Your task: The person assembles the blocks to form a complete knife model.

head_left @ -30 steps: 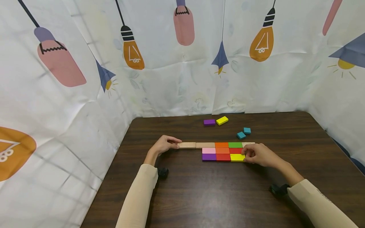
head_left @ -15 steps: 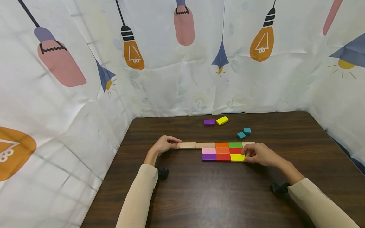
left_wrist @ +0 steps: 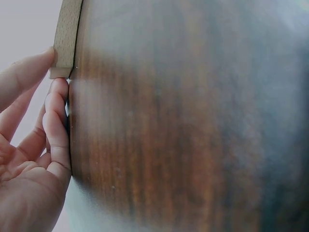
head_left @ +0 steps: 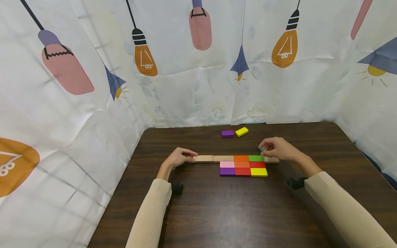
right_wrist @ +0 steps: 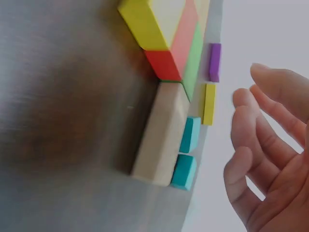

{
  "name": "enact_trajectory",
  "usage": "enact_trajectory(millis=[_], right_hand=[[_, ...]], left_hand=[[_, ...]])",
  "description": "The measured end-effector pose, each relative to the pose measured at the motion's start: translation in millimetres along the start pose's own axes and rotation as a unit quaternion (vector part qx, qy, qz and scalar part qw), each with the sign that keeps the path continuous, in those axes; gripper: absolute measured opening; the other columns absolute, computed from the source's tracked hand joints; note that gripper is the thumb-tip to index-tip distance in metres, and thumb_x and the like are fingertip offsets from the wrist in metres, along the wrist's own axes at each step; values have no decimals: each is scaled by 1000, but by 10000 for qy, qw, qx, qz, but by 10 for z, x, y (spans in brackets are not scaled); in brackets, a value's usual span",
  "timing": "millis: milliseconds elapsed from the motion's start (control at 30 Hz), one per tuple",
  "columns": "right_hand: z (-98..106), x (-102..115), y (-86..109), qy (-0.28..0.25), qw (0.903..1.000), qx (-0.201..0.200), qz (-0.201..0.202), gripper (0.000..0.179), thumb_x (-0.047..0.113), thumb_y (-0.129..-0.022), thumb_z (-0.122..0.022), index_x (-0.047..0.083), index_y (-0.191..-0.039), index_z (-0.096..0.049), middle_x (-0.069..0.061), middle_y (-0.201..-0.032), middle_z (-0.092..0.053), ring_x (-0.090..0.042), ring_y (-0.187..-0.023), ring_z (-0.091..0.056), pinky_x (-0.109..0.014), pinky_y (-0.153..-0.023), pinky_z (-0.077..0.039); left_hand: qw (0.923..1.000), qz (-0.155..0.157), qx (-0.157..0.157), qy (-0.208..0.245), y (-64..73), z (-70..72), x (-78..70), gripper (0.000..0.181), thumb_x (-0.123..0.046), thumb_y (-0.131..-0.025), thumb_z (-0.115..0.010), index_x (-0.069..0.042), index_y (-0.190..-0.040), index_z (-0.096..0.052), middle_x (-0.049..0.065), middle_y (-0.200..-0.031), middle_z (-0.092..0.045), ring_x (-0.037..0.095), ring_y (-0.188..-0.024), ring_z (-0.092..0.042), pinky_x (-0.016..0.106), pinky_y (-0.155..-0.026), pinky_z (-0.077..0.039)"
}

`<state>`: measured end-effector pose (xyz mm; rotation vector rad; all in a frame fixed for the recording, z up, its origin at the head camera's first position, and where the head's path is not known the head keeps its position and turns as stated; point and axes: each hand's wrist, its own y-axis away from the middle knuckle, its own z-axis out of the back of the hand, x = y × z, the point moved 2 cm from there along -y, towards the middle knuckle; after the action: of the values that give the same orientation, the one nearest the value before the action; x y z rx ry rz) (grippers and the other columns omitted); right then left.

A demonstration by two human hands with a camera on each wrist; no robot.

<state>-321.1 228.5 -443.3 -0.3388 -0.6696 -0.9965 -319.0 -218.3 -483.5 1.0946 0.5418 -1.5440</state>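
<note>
My left hand (head_left: 180, 156) rests on the table with fingertips touching the left end of a plain wooden block (head_left: 203, 158). In the left wrist view, one fingertip lies on that block's upper face. My right hand (head_left: 280, 148) hovers over two small teal blocks (right_wrist: 190, 135), with loosely bent fingers and nothing between them. The head view shows only a bit of teal beside the fingertips. Below this hand lies another wooden block (head_left: 271, 160), against a green block (head_left: 255, 158). Red (head_left: 257, 164), yellow (head_left: 258, 172), orange, pink and purple blocks lie together in flat rows.
A purple block (head_left: 227, 133) and a yellow block (head_left: 241, 131) lie loose near the far edge of the brown table (head_left: 198, 213). Behind the table hangs a white curtain (head_left: 192, 93) printed with lamps.
My right hand has left the right end of the rows by the yellow block and moved away from me, over the teal blocks. The left hand stays put.
</note>
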Motion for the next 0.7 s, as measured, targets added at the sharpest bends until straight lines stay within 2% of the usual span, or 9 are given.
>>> enact_trajectory(millis=[200,300,433,567,700], right_hand=[[69,3,-437,74,9997,-235,-47,29,15,-97,-71,-1,-121,-67,-7,-90,-68,-21,-74,-61,-31,-66,-52],[92,-24,-635,119,9992,-273,-259,34,15,-98,-71,-1,-127,-64,-9,-94,-68,-22,-77,-61,-33,-71,-53],[75,-59,-872,146,9986,-90,-501,48,17,-99,-69,1,-142,-55,-16,-110,-69,-25,-87,-66,-41,-81,-56],[26,-97,-1020,131,9977,117,-655,60,15,-101,-66,2,-154,-42,-27,-127,-63,-33,-101,-67,-51,-91,-55],[-13,-154,-1114,104,9966,264,-774,68,10,-102,-63,0,-160,-30,-33,-133,-57,-36,-102,-66,-51,-91,-54]], left_hand=[[10000,-12,-20,14,20,13,-1,26,-11,-93,-76,-13,-118,-78,8,-120,-75,20,-99,-70,44,-97,-55],[10000,-50,16,19,3,5,-2,26,-11,-93,-76,-11,-119,-78,10,-119,-75,21,-98,-70,42,-94,-56],[10000,-5,-30,8,5,18,6,25,-9,-93,-76,-10,-118,-78,10,-116,-76,20,-95,-69,39,-90,-56],[10000,-13,-38,-8,14,28,6,25,-9,-92,-76,-10,-117,-78,9,-116,-76,18,-94,-69,38,-90,-56],[10000,-41,14,22,-10,11,15,25,-9,-93,-76,-9,-118,-78,10,-117,-75,18,-93,-69,38,-89,-56]])
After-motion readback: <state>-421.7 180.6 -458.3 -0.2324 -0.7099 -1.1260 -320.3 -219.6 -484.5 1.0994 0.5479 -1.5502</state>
